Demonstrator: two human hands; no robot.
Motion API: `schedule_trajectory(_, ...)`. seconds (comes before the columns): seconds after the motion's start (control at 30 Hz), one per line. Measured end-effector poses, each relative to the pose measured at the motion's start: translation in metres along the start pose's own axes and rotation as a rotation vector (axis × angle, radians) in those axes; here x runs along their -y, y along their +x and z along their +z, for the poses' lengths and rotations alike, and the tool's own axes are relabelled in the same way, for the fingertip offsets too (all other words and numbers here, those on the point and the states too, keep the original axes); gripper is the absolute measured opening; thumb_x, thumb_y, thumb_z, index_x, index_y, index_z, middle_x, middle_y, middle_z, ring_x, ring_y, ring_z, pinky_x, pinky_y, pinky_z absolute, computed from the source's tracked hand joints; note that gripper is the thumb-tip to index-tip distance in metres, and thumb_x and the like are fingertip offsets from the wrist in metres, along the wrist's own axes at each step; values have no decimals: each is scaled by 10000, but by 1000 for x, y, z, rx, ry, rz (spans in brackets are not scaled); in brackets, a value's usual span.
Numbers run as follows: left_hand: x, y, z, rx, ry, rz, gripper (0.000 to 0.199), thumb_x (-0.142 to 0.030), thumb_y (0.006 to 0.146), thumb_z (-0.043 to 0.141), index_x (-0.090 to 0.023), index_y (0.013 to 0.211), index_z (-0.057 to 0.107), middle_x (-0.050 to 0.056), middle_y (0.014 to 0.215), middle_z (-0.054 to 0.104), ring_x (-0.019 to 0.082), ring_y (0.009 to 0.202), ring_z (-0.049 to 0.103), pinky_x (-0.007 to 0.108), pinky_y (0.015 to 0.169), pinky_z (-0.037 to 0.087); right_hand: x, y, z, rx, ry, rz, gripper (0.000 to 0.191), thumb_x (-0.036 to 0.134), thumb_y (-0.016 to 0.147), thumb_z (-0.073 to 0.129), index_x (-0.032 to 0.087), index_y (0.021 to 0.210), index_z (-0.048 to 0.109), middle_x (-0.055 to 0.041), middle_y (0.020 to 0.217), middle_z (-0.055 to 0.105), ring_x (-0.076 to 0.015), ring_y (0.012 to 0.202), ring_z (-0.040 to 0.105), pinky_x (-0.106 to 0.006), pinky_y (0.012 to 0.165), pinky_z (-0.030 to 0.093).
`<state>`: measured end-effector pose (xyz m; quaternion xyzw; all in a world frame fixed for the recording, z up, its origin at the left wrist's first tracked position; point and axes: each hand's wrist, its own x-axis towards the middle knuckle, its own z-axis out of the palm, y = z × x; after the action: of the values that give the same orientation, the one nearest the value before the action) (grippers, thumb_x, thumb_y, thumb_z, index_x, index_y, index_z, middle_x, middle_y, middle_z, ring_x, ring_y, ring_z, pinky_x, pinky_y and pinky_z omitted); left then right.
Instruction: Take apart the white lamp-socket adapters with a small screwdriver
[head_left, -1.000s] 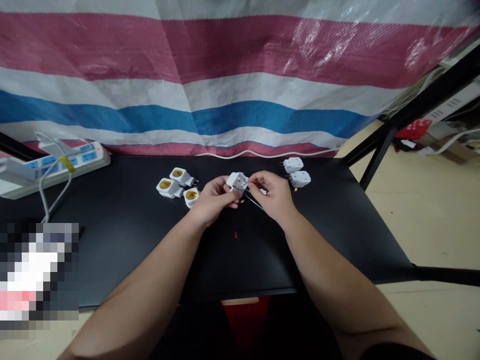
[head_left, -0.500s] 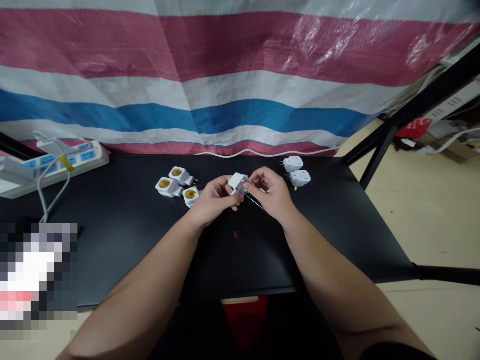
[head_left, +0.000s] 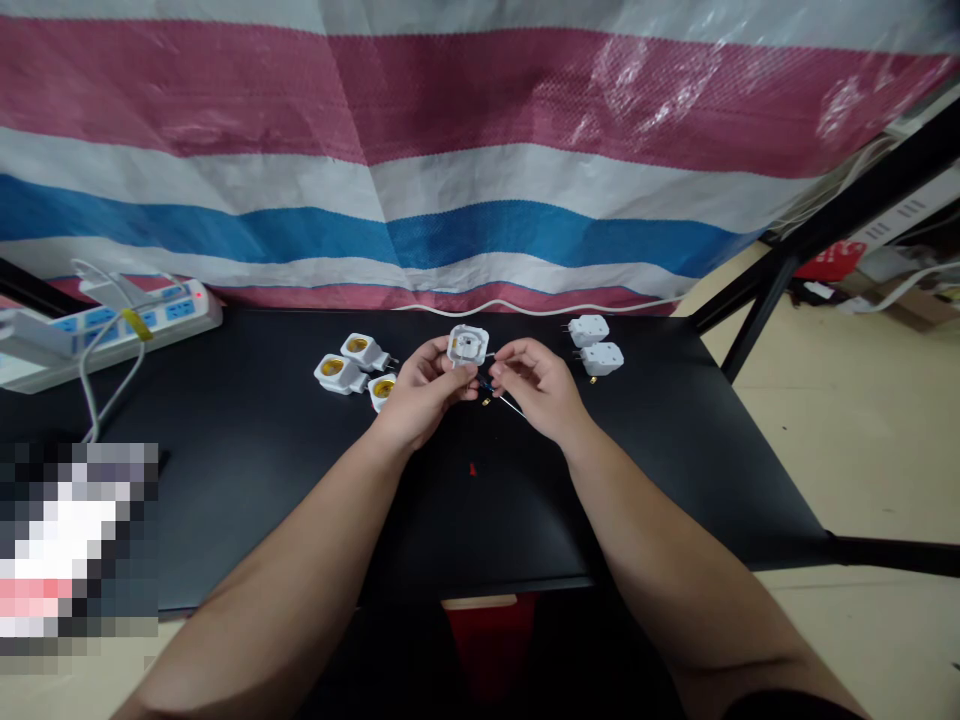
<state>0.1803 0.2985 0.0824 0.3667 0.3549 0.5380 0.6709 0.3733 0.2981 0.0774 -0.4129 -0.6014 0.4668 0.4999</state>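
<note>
My left hand (head_left: 421,393) grips a white plastic lamp socket housing (head_left: 468,346), its hollow inner side turned up toward me. Close to its right edge is my right hand (head_left: 541,388), fingers curled in toward the thumb; whatever they pinch, if anything, is too small to make out. A thin metal rod, like a screwdriver shaft (head_left: 513,405), shows under the right hand. Below the housing lies a small brass-coloured piece (head_left: 486,402). A small red piece (head_left: 472,469) lies nearer to me on the black table (head_left: 300,500).
Several white lamp sockets with gold insides (head_left: 341,372) lie left of my hands. Two white plug housings (head_left: 602,358) lie to the right, a tiny brass piece (head_left: 593,380) beside them. A power strip (head_left: 176,318) with cables stands at the far left, before a striped sheet (head_left: 480,235).
The housing has been turned so its hollow side faces me and has shifted slightly up and left. My right hand has come away from it, and the brass piece below now shows.
</note>
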Motion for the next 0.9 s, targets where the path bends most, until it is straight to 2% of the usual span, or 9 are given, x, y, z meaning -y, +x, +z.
schedule_trajectory(0.07, 0, 0, 0, -4, 1, 9, 538, -248, 685, 1012, -171, 1121, 707, -38, 790, 702, 105, 671, 718, 187, 600, 606, -2, 1, -2, -63, -105, -45, 168, 370, 936, 758, 238, 998, 675, -5, 861, 706, -165, 745, 691, -347, 696, 619)
schedule_trajectory(0.13, -1, 0, 1, -28, -5, 25, 533, -233, 677, 1008, -170, 1117, 715, -42, 791, 695, 100, 662, 710, 181, 584, 589, -3, 2, -6, -68, -348, -141, 55, 270, 930, 748, 234, 939, 707, -14, 860, 704, -175, 763, 659, -378, 750, 593)
schedule_trajectory(0.23, -3, 1, 2, -66, -19, 50, 513, -219, 667, 998, -165, 1099, 728, -44, 788, 684, 87, 648, 692, 171, 570, 563, -5, 1, -10, 27, -735, -259, 61, 191, 877, 815, 239, 908, 793, -45, 946, 711, -219, 863, 624, -461, 903, 562)
schedule_trajectory(0.3, -3, 2, 2, -75, -21, 58, 474, -216, 670, 986, -166, 1070, 736, -37, 794, 689, 82, 643, 679, 170, 569, 551, -5, 0, -10, 103, -852, -248, 91, 209, 878, 846, 245, 962, 837, -63, 1013, 700, -242, 922, 610, -479, 953, 551)
schedule_trajectory(0.5, 0, 3, 1, -83, -13, 61, 367, -234, 669, 963, -171, 980, 778, -23, 788, 687, 82, 667, 643, 187, 617, 548, -2, -2, -7, 264, -1013, -143, 128, 219, 946, 816, 254, 1043, 892, -92, 1052, 667, -256, 975, 566, -449, 979, 522)
schedule_trajectory(0.63, 1, 3, 1, -100, -13, 53, 335, -216, 652, 961, -179, 951, 813, -9, 852, 714, 87, 744, 647, 192, 695, 572, -1, -2, -6, 288, -1043, -137, 106, 220, 962, 802, 260, 1000, 893, -90, 1033, 660, -258, 957, 561, -453, 971, 521)
schedule_trajectory(0.9, 2, 3, 0, -46, -31, 46, 357, -226, 666, 981, -175, 987, 835, -14, 832, 700, 73, 701, 631, 181, 670, 566, 1, -4, -4, 293, -982, -145, 110, 152, 943, 767, 218, 968, 852, -89, 1043, 705, -267, 980, 592, -455, 983, 533)
